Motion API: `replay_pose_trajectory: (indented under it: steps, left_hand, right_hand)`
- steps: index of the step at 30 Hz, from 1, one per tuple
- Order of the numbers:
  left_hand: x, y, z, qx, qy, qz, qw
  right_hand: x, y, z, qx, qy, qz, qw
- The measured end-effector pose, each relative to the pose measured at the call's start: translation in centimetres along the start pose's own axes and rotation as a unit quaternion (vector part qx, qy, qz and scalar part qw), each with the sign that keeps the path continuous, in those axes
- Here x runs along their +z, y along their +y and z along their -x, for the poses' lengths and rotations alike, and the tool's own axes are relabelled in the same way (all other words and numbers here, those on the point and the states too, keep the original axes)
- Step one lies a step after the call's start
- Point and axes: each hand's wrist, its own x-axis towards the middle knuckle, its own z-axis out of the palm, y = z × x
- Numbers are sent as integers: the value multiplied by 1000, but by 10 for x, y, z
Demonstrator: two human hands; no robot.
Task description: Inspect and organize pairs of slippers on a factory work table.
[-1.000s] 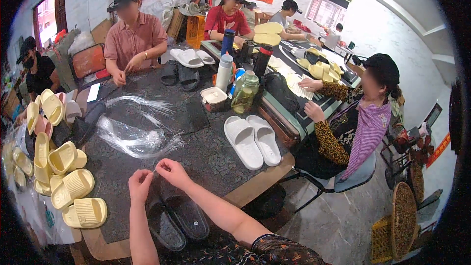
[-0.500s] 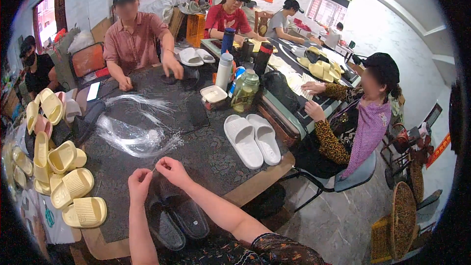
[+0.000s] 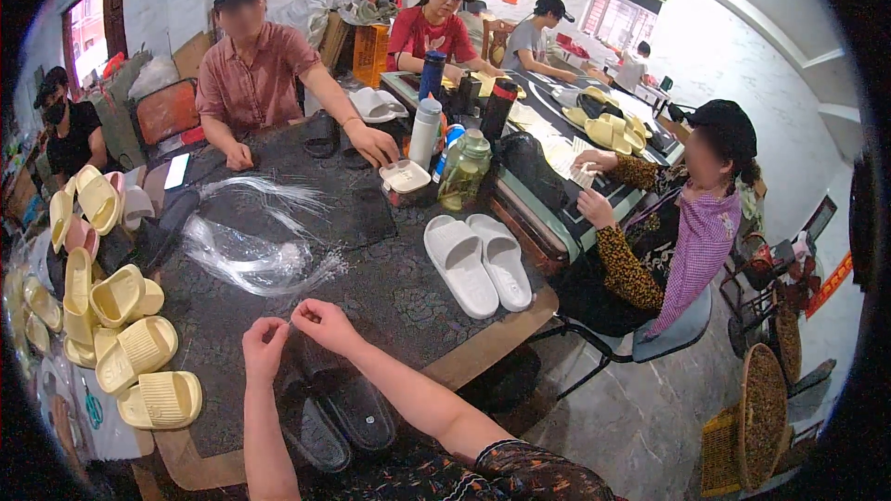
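Near the table's front edge, my left hand [image 3: 265, 345] and my right hand [image 3: 327, 327] come close together, each with thumb and fingertips pinched. Whatever they pinch is too thin or too small to make out. A pair of black slippers [image 3: 364, 408] lies on the table just below my hands, partly behind my right forearm. Beyond my fingers, a loose bundle of clear, thin plastic strands [image 3: 246, 260] spreads over the dark table cover. To the right of my hands stands a pair of white slippers [image 3: 461, 264].
Yellow slippers [image 3: 153, 348] pile up along the left edge, with green scissors [image 3: 93, 408] beside them. A white container [image 3: 405, 176], a glass jar [image 3: 465, 172] and bottles [image 3: 424, 130] stand toward the back. Co-workers sit across and at the right, by another table [image 3: 529, 209].
The person across has moved a hand from the black slippers at the back to the white container. My two hands stay nearly in place, still pinched.
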Motion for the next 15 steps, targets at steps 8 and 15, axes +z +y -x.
replay_pose_trajectory:
  steps: [8,15]
  left_hand:
    - [1,-2,1,-12,-3,20,1000]
    - [1,4,0,-10,-2,6,1000]
  right_hand:
    - [-1,-4,2,-6,30,-5,1000]
    - [0,-1,1,-2,32,16,999]
